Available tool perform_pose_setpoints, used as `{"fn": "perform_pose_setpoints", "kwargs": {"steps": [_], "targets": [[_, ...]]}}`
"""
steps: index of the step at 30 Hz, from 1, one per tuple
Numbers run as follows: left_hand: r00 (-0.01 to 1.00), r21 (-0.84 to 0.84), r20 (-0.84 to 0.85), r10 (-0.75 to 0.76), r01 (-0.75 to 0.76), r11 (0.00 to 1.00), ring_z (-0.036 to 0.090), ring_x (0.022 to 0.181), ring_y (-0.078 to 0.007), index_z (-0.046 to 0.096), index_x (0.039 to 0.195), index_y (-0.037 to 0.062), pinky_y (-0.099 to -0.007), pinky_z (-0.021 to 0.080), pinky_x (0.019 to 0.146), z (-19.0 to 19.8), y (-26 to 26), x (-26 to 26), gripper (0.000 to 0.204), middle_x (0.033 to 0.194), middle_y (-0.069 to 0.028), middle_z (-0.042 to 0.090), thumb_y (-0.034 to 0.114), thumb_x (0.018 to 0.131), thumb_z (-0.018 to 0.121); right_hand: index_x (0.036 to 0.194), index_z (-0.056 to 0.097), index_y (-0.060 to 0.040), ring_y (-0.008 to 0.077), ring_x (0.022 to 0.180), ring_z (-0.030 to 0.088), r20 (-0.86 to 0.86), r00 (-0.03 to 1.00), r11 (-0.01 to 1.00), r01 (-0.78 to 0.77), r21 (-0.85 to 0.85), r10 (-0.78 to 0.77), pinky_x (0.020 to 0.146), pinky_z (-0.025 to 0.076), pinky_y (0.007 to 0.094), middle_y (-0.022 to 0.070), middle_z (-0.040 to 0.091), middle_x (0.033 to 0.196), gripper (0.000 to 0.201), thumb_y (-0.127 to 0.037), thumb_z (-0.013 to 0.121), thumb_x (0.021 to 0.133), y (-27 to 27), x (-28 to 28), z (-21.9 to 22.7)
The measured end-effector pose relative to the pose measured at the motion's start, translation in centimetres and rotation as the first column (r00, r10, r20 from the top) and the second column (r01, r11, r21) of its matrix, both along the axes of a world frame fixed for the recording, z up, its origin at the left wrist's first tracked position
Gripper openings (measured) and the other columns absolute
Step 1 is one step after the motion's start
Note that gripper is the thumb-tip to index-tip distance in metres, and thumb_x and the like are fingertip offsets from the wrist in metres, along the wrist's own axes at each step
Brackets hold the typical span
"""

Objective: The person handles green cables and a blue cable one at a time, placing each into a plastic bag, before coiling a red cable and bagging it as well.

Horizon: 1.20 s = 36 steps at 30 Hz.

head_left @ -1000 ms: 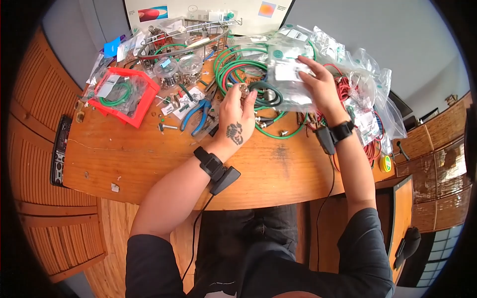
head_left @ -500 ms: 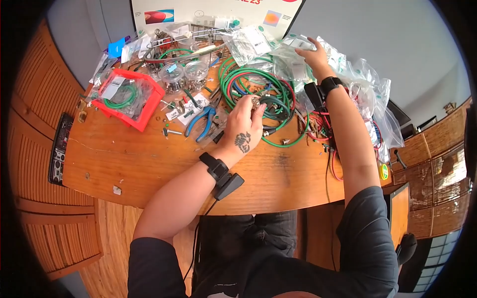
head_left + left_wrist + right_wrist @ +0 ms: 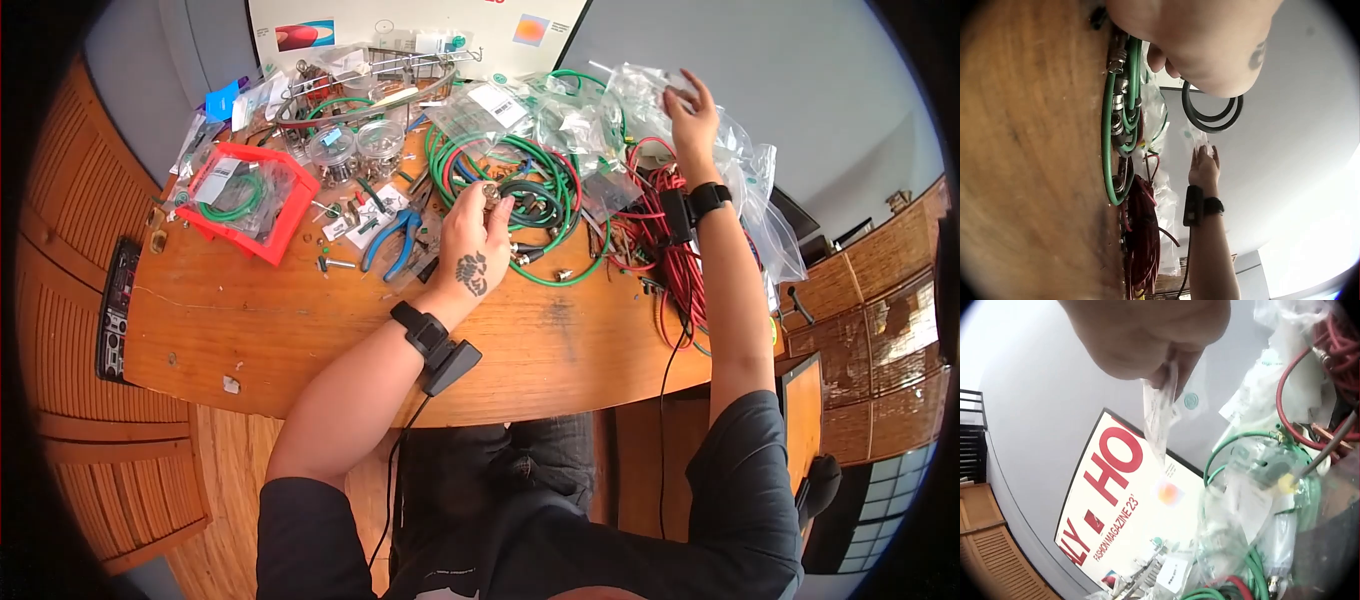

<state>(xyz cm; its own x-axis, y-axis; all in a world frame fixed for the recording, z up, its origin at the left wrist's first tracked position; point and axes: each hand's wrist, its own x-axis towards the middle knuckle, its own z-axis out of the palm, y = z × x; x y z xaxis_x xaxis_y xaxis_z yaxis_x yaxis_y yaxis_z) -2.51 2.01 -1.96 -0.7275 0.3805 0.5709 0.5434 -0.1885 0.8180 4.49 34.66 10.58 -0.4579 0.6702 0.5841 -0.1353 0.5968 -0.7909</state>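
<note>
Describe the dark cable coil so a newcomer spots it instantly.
Start at the wooden desk; toward its back lie large green cable loops. In the head view, the left hand overlaps them, holding the dark cable coil. It is small, nearly black, and held off the desk, unlike its green neighbours.

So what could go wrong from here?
The dark cable held in the left hand is raised off the table, and its loops might snag the green cables if lowered. The plastic bag pinched by the right hand could slip. The black cord from the right wrist crosses the red cables in the head view, so it may catch.
</note>
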Motion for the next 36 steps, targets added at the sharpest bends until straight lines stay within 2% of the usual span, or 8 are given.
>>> {"fn": "perform_pose_setpoints", "kwargs": {"steps": [5,6,9,14,16,19,23,36], "targets": [[0.999,-0.049,0.033,-0.016,0.018,0.999,0.058,0.068,-0.0262,0.056,0.103,-0.0027,-0.0361,0.046,0.062,0.4,-0.2,0.2,0.019,0.084,-0.016,0.061,0.013,0.094,0.061,0.137,0.05,-0.0087,0.0235,0.098,0.067,0.233,0.964,0.991,0.132,-0.012,-0.126,0.08,0.056,0.0324,0.0181,0.064,0.114,0.057,-0.006,0.07,0.083,4.7,0.6,-2.2],[1.0,-0.047,0.007,-0.005,0.005,0.999,0.055,0.063,-0.0174,0.058,0.104,-0.0032,-0.0315,0.044,0.058,0.1,-0.1,0.1,0.023,0.083,-0.0122,0.062,0.017,0.096,0.062,0.13,0.056,-0.0092,0.0285,0.104,0.064,0.316,0.815,0.828,0.312,0.466,-0.485,0.086,0.052,0.0368,0.0202,0.062,0.12,0.054,-0.011,0.07,0.078,4.4,0.4,-2.6],[1.0,-0.031,0.025,0.005,-0.005,1.0,0.055,0.062,-0.0152,0.058,0.105,-0.003,-0.0305,0.044,0.057,-0.7,0.5,-0.1,0.023,0.082,-0.0112,0.062,0.018,0.096,0.062,0.122,0.063,-0.0104,0.028,0.111,0.062,0.167,0.82,0.682,0.322,0.657,-0.548,0.092,0.05,0.037,0.0185,0.059,0.126,0.045,-0.01,0.068,0.078,2.4,-0.7,-3.2],[1.0,-0.029,0.03,0.005,-0.004,1.0,0.055,0.062,-0.0136,0.058,0.104,-0.0024,-0.0296,0.044,0.056,-0.6,0.3,0.0,0.021,0.08,-0.0097,0.061,0.016,0.095,0.063,0.111,0.07,-0.0128,0.0257,0.095,0.068,0.42,0.906,0.866,-0.167,0.471,-0.053,0.084,0.054,0.0407,0.0106,0.072,0.103,0.032,-0.013,0.066,0.079,-2.9,-5.7,-3.8],[1.0,-0.036,0.024,0.013,-0.013,0.999,0.055,0.062,-0.0139,0.058,0.104,-0.0022,-0.0297,0.044,0.057,-0.6,0.4,-0.1,0.021,0.08,-0.0099,0.061,0.016,0.095,0.064,0.107,0.072,-0.0128,0.0306,0.089,0.068,0.217,0.927,0.289,-0.127,0.949,-0.306,0.081,0.055,0.0434,0.0109,0.072,0.098,0.029,-0.019,0.067,0.078,-2.7,-7.5,-4.2],[0.999,-0.063,0.014,0.046,-0.045,0.997,0.056,0.063,-0.0147,0.059,0.104,-0.0018,-0.0296,0.045,0.057,-0.3,0.1,-0.1,0.021,0.081,-0.0108,0.062,0.015,0.094,0.064,0.11,0.071,-0.0117,0.0316,0.089,0.068,0.646,0.654,0.631,-0.319,0.707,-0.394,0.083,0.053,0.0423,0.0114,0.072,0.093,0.031,-0.02,0.069,0.08,-1.9,-9.5,-3.3],[1.0,-0.061,0.0,0.024,-0.024,0.998,0.056,0.063,-0.015,0.059,0.104,-0.0017,-0.029,0.044,0.057,-0.2,0.0,-0.1,0.02,0.082,-0.0115,0.062,0.015,0.094,0.063,0.105,0.072,-0.0103,0.0265,0.084,0.069,0.381,0.895,0.752,-0.084,0.653,-0.231,0.074,0.053,0.036,0.011,0.072,0.084,0.025,-0.019,0.068,0.082,-2.4,-10.3,1.0],[0.996,-0.023,0.086,-0.03,0.032,0.999,0.053,0.064,-0.0123,0.058,0.103,-0.002,-0.0291,0.044,0.059,0.0,0.2,0.1,0.018,0.08,-0.009,0.06,0.014,0.095,0.062,0.116,0.06,-0.0167,0.0321,0.081,0.067,0.229,0.972,0.807,-0.087,0.584,-0.061,0.074,0.053,0.0405,0.0097,0.068,0.102,0.032,-0.016,0.064,0.084,-3.4,-10.6,2.9]]}}
